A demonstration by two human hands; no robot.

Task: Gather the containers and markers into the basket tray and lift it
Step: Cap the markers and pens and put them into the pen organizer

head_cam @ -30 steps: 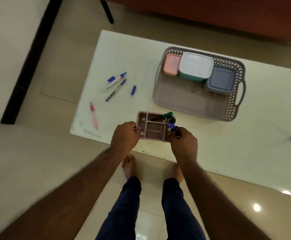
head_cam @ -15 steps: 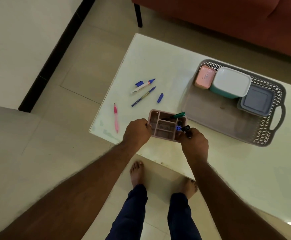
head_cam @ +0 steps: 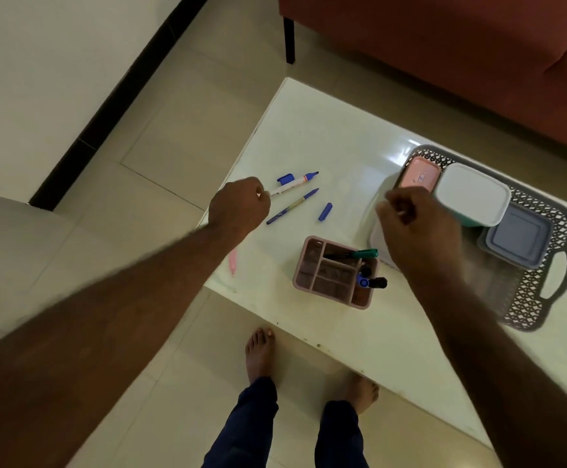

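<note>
My left hand [head_cam: 238,204] is curled at the tail end of a white marker with a blue tip [head_cam: 295,182]; a pinch is not clear. Beside the marker lie a blue pen [head_cam: 294,206], two blue caps [head_cam: 285,179] [head_cam: 325,211] and a pink pen [head_cam: 233,265], partly under my forearm. The pink divided organizer [head_cam: 322,275] stands free on the table, holding a green marker [head_cam: 363,254] and dark markers [head_cam: 371,282]. My right hand [head_cam: 417,228] hovers curled and empty over the left side of the grey basket tray [head_cam: 528,305], which holds a pink box [head_cam: 420,173], a white container [head_cam: 474,194] and a grey container [head_cam: 518,239].
The white table [head_cam: 326,140] has its near edge just above my bare feet [head_cam: 258,352]. A red sofa [head_cam: 444,62] with a dark leg stands behind the table. Tiled floor lies to the left.
Both hands have let go of the pink organizer. The left hand moved up-left to the white marker; the right hand moved up-right over the basket tray. The view has shifted left.
</note>
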